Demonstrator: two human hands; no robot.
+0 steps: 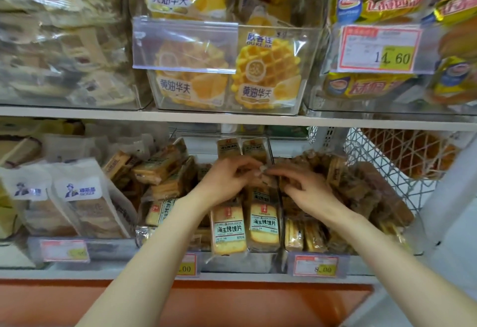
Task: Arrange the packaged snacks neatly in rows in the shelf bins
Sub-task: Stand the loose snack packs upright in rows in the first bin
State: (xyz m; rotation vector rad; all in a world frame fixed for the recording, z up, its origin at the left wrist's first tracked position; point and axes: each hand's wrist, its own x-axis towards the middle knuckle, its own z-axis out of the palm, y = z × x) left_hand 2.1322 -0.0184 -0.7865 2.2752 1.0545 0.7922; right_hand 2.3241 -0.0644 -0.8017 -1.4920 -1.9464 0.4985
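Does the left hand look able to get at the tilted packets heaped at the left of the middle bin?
Probably yes. The left hand is beside the tilted packets, with the bin open above and nothing between. It pinches a packet seal now, so it must release first.

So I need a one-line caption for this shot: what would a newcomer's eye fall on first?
The two hands meeting mid-frame over the lower middle bin: the left hand pinches the top of a toasted-slice packet, the right hand beside it. Above, bright yellow waffle packets fill a clear bin, and a red-edged price tag reading 14.60 hangs upper right.
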